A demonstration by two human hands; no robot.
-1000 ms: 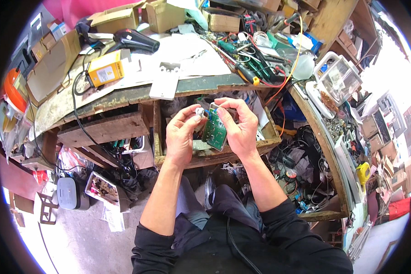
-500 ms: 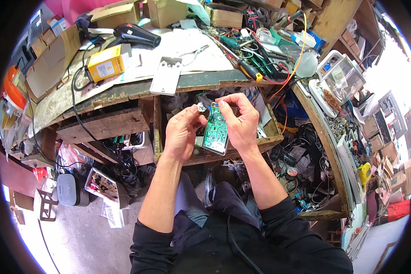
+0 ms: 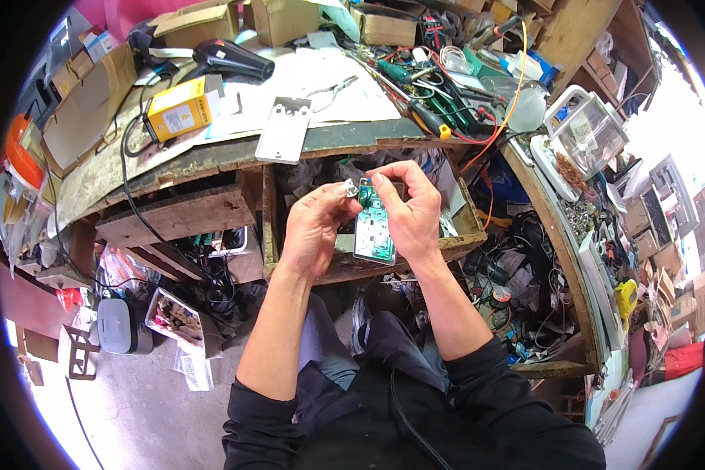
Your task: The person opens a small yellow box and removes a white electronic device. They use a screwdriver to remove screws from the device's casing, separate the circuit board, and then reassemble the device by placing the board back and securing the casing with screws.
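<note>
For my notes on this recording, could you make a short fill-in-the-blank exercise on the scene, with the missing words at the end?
1. The green circuit board is held in the person's ____ hand.
2. The left hand holds a small silvery piece near the board's ____ end (upper or lower).
3. On the workbench, the yellow box lies to the ____ (left or right) of the pale rectangular casing.
4. The person's sleeves are coloured ____.

Missing words: right; upper; left; black.
</note>
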